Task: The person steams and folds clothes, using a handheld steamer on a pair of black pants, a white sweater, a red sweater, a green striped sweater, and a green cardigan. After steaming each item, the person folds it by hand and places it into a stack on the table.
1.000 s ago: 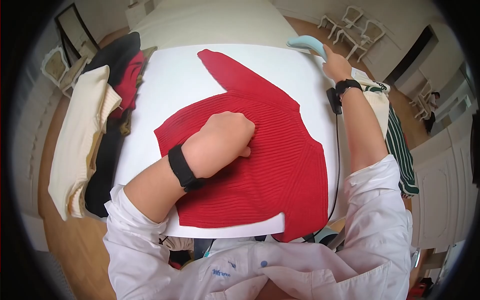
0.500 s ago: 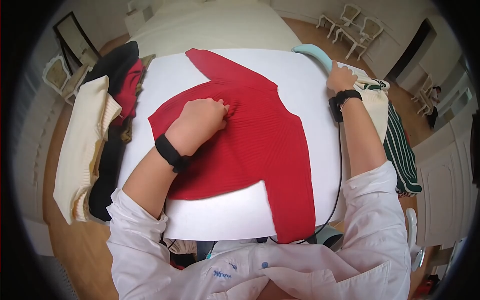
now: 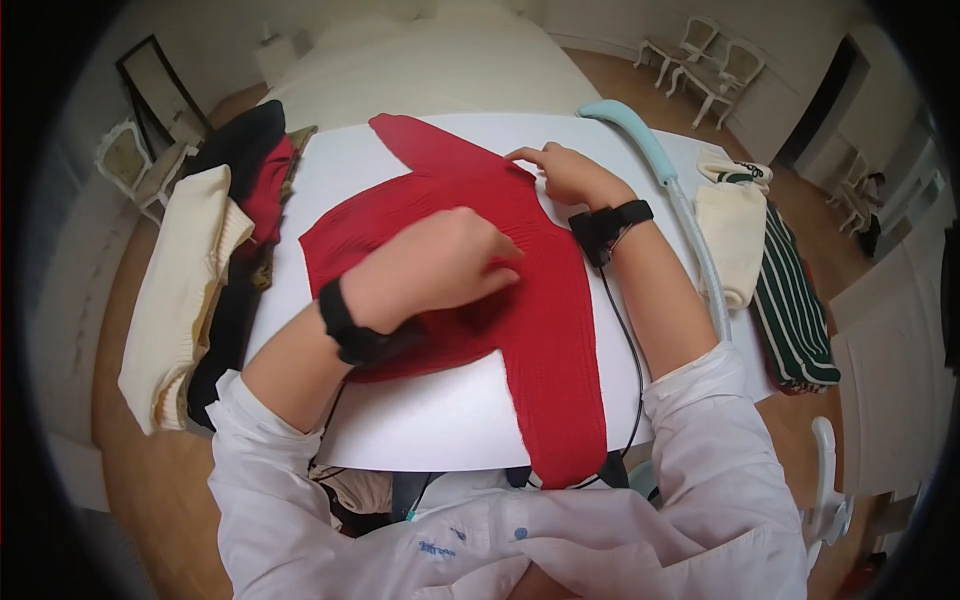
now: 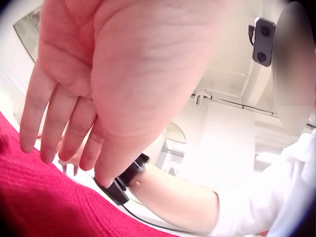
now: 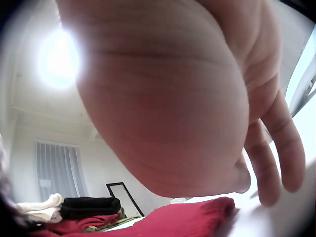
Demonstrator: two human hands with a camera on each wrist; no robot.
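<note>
A red ribbed-knit sweater [image 3: 560,330] lies on the white tabletop [image 3: 420,430], one sleeve toward the far edge and the other down to the near edge. My left hand [image 3: 440,262], a little blurred, is over the middle of the sweater. In the left wrist view its fingers [image 4: 54,121] extend loosely above the red knit, holding nothing. At the sweater's far right edge is my right hand [image 3: 578,178], index finger stretched to the shoulder by the far sleeve. Its other fingers [image 5: 289,153] hang relaxed in the right wrist view. A light blue garment steamer [image 3: 645,140] lies beyond it.
The steamer's grey hose [image 3: 705,250] runs along the right side past my forearm. Folded cream knitwear [image 3: 728,235] and a green striped garment [image 3: 795,300] lie at the right edge. Cream [image 3: 180,290] and black garments [image 3: 240,140] are piled at left. A black cable [image 3: 632,370] trails from my right wrist.
My right hand has let go of the steamer and moved left to the sweater's shoulder. The sweater has shifted left, its near sleeve now stretched out. The left hand is still over the knit.
</note>
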